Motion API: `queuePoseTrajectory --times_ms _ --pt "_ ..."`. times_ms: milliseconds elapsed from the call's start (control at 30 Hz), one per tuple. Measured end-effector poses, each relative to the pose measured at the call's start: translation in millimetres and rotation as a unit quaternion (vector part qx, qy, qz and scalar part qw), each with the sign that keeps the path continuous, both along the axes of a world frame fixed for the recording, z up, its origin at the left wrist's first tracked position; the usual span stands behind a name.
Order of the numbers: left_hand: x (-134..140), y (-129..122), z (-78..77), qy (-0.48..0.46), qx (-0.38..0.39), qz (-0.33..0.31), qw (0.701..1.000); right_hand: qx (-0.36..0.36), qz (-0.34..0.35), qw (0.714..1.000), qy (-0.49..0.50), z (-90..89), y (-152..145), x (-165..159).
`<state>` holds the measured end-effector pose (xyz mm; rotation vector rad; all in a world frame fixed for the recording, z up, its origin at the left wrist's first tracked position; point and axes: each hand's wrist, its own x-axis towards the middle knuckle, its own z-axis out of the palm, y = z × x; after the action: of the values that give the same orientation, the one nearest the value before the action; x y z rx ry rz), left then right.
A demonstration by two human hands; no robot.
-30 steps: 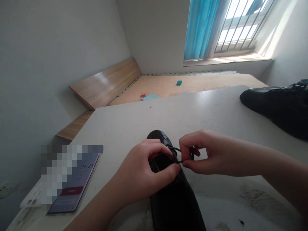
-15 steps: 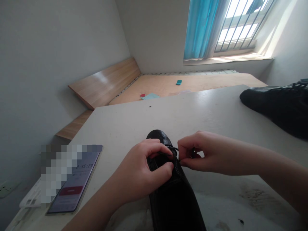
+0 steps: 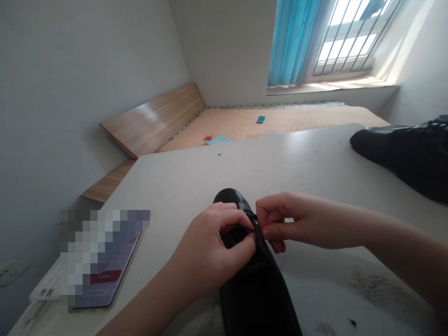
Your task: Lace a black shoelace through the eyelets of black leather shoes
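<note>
A black leather shoe [image 3: 232,198] lies on the white table with its toe pointing away from me and its opening towards me. My left hand [image 3: 213,242] reaches over it from the left, with thumb and forefinger closed on the edge of the eyelet flap. On the flap's right side, my right hand [image 3: 290,219] pinches at the same edge, where the thin black shoelace [image 3: 250,214] runs. The fingertips of both hands almost meet there. The lace's end is hidden by the fingers.
A second black laced shoe [image 3: 402,149] stands at the right edge of the white table [image 3: 175,186]. To the left lies a phone [image 3: 121,275], partly blurred out. Small dark specks dot the tabletop. Behind is a wooden bed base [image 3: 294,120] with small coloured items.
My right fingers have closed in against the flap, and the lace loop beside them looks smaller. My left fingertips have shifted slightly right. The shoe stays nearly in place.
</note>
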<state>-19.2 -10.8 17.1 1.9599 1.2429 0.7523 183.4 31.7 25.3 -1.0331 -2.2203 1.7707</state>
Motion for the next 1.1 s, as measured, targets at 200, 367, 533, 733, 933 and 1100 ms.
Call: queuePoseTrajectory --times_ms 200,367,533,733,933,1100 --pt "-2.0 -0.3 3.3 -0.032 -0.038 0.032 0.998 0.168 -0.063 0.983 -0.027 1.7 -2.2 1.2" --pt "-9.5 -0.9 8.2 -0.132 -0.027 0.066 0.989 0.219 -0.059 0.968 0.106 2.3 -14.9 -7.7" --pt "-16.6 0.1 8.2 -0.184 -0.055 0.012 0.981 0.079 -0.097 0.961 0.248 4.5 -21.3 -13.2" --pt "-30.7 6.6 18.7 -0.165 -0.086 -0.049 0.981 -0.078 -0.149 0.915 0.366 14.6 -13.9 -4.9" --pt "-52.6 2.8 24.4 0.035 -0.105 0.005 0.994 0.105 -0.174 0.953 0.224 10.2 -16.1 -11.6" --pt "-62.6 3.8 30.8 0.177 -0.137 -0.1 0.969 0.28 -0.113 0.953 0.036 6.8 -29.4 -19.2"
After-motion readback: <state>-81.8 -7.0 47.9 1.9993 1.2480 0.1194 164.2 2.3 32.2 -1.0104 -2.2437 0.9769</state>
